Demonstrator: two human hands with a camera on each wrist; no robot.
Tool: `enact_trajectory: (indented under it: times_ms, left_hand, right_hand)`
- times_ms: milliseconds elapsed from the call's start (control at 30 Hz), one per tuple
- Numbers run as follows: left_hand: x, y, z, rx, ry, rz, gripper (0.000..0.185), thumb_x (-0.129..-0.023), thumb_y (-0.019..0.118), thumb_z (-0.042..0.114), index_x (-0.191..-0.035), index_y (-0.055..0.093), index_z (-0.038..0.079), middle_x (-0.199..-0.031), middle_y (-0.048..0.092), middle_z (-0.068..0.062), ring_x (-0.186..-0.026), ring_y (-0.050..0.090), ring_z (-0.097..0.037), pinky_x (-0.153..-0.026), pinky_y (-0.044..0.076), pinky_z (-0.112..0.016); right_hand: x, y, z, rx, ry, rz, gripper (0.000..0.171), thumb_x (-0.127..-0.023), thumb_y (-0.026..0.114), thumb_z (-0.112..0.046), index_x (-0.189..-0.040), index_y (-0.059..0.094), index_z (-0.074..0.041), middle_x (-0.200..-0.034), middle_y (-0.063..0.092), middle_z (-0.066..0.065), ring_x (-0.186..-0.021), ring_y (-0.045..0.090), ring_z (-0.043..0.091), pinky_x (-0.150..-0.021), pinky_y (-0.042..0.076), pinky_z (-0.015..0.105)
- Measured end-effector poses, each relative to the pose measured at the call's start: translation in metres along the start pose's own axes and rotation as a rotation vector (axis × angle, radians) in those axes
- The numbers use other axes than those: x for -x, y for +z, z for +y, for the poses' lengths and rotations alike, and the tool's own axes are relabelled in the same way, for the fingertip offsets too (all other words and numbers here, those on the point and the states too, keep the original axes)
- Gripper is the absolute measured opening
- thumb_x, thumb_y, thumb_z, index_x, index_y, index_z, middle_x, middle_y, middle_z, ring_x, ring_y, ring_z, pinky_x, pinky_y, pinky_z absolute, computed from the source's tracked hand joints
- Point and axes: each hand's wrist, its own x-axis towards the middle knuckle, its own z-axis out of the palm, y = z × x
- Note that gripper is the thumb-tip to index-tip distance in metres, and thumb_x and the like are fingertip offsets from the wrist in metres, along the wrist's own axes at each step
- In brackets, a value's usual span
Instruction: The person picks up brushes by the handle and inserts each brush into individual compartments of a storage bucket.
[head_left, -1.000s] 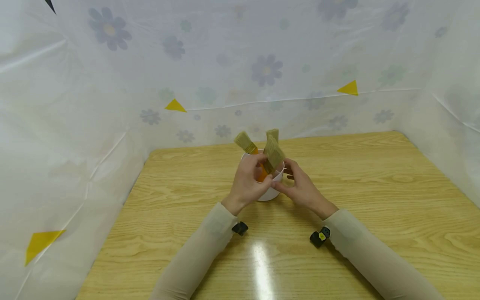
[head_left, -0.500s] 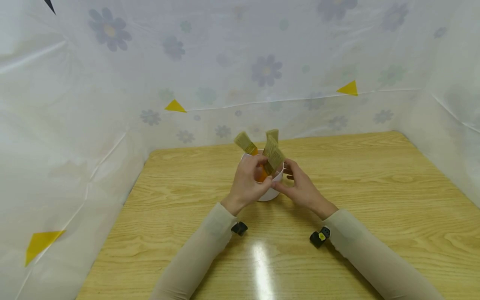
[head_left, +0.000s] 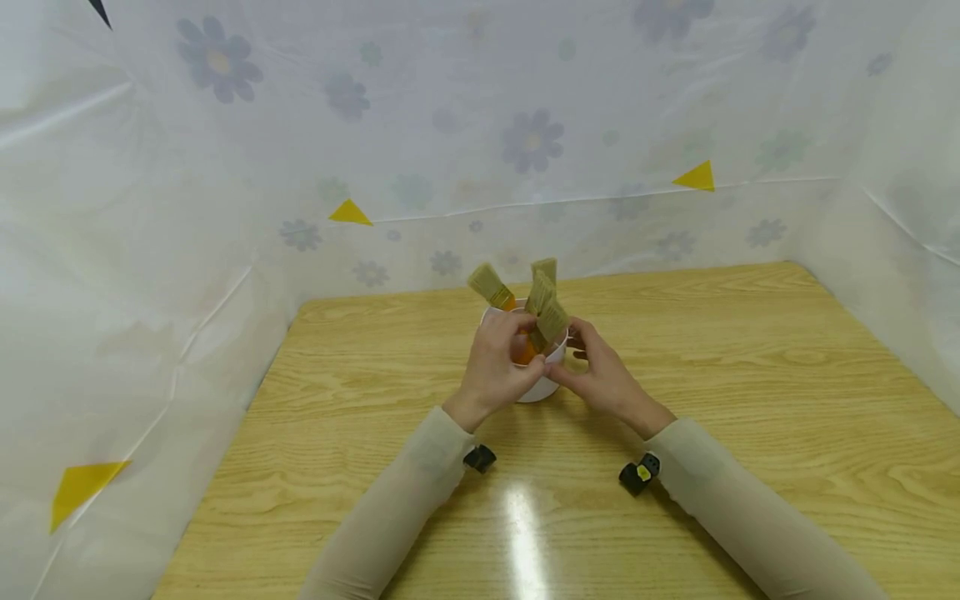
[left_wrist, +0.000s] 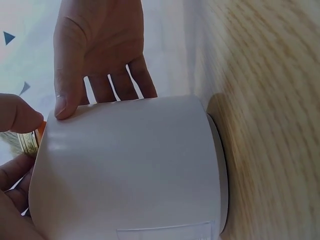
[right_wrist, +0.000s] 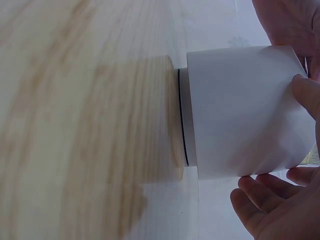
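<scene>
Near the far side of the table stands a white round container (head_left: 536,390), upright, with several paintbrushes in it, bristles up. My left hand (head_left: 497,367) is over its near left rim and pinches a paintbrush (head_left: 553,322). In the left wrist view the brush's metal ferrule (left_wrist: 29,143) shows between thumb and fingers. My right hand (head_left: 609,377) grips the container's right side, thumb in front and fingers around behind. Another paintbrush (head_left: 487,283) leans out to the left, and one more brush (head_left: 547,268) stands at the back. The handles' lower ends are hidden.
The wooden table (head_left: 360,467) extends around the container on all sides. A pale flower-patterned sheet (head_left: 450,125) hangs behind it, with similar sheeting at both sides. Yellow triangles (head_left: 351,212) mark the sheets.
The paintbrush in my left hand has sunk slightly into the container, and the bristles of a brush behind it show more. Both hands and the container have stayed nearly still.
</scene>
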Motion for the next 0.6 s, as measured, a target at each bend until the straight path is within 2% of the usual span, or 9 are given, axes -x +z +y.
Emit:
enact_trajectory:
  times_ms: [433,600]
  left_hand:
    - [0.0,0.002,0.001,-0.041,-0.004,-0.003,0.041,-0.075,0.072,0.015,-0.113,0.06,0.007,-0.102,0.065,-0.004,-0.098,0.056,-0.019,-0.093,0.038,-0.038]
    - [0.001,0.003,0.001,-0.046,-0.009,-0.005,0.041,-0.075,0.073,0.016,-0.113,0.061,0.007,-0.103,0.065,-0.004,-0.101,0.055,-0.021,-0.094,0.039,-0.039]
  right_hand:
    - [0.001,0.0,-0.004,0.01,0.006,-0.008,0.08,-0.088,0.069,-0.034,-0.15,0.022,-0.016,-0.143,0.037,0.01,-0.126,0.042,0.031,-0.103,0.034,0.053]
    - [0.006,-0.003,-0.025,0.012,0.017,-0.014,0.078,-0.09,0.068,-0.024,-0.15,0.022,-0.007,-0.144,0.035,0.019,-0.126,0.04,0.039,-0.103,0.033,0.056]
